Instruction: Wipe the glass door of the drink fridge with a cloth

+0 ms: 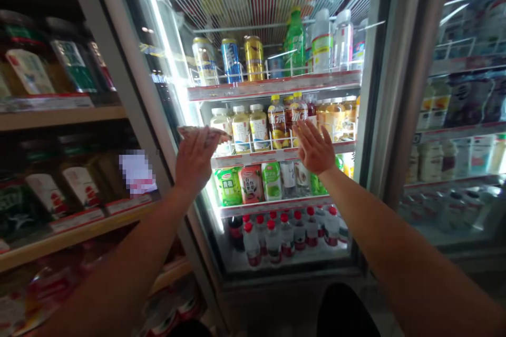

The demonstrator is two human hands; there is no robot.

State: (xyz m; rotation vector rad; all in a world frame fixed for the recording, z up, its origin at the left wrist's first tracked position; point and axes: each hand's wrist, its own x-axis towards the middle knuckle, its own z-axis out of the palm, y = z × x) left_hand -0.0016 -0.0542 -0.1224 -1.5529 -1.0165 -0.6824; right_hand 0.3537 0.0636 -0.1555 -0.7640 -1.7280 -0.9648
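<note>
Whitish packet point(185, 130) pinched by left hand point(197, 157); right hand point(316, 148) flat, fingers slightly apart, near yellow-capped bottles point(278, 122).

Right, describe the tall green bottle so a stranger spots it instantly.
In the lit fridge, find the can shelf above the right hand. Right of its cans stands the tall green bottle, bright green where the bottles beside it look paler.

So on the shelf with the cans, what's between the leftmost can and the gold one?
A blue can stands between the leftmost can and the gold can; the head view shows it.
</note>
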